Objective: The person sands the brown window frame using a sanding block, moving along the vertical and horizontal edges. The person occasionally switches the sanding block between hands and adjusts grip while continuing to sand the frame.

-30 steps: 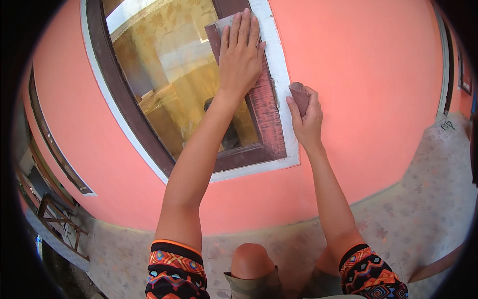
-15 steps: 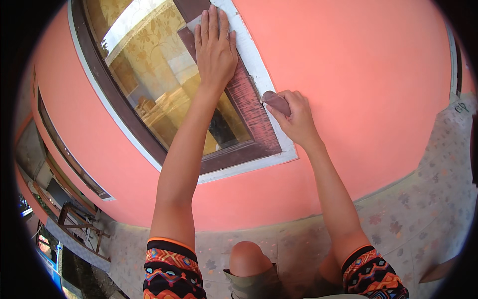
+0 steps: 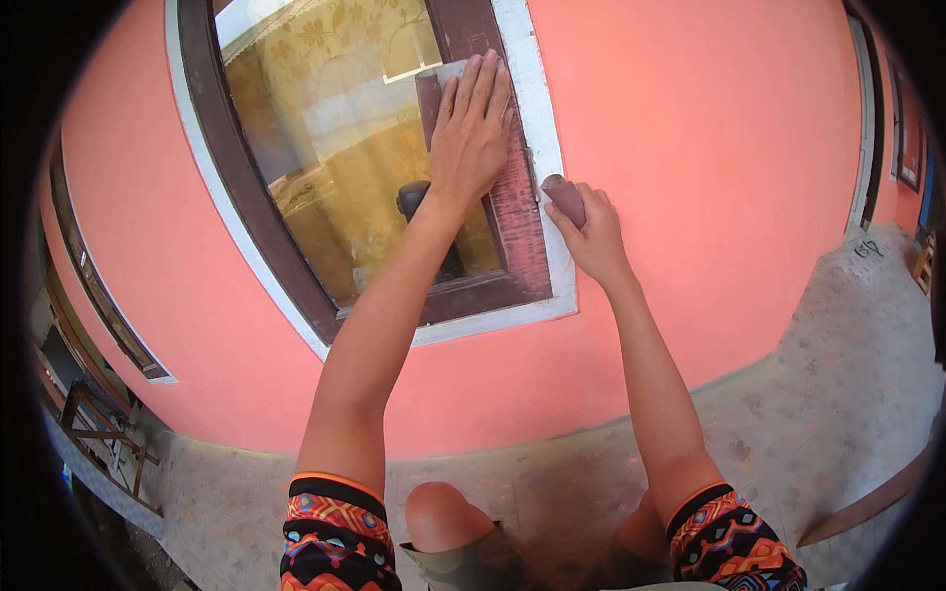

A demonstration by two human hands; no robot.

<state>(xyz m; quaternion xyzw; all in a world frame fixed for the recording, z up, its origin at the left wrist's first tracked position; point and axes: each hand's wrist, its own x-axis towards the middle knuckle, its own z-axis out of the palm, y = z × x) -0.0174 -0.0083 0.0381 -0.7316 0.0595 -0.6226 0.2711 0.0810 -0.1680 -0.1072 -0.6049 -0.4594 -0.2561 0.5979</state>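
My left hand (image 3: 475,128) lies flat, fingers stretched out, on the right side of a brown wooden window frame (image 3: 520,227). Under it is a flat, dark brown piece with a grey upper edge (image 3: 428,98), which overlaps the glass; most of it is hidden, so I cannot tell its kind. Streaky reddish wear marks the frame below that hand. My right hand (image 3: 597,234) is closed around a folded piece of brown sandpaper (image 3: 565,200), held at the white trim (image 3: 559,261) right of the frame.
The window pane (image 3: 335,187) shows a patterned yellow curtain and reflections. A salmon-pink wall (image 3: 700,177) surrounds the window, with a tiled floor (image 3: 788,424) along its base. A wooden stand (image 3: 103,433) is at the far left; my bent knee (image 3: 448,517) is below.
The view has shifted. My left hand has slid down the frame toward its lower corner, along with the flat brown piece. My right hand stays by the white trim, still holding the sandpaper.
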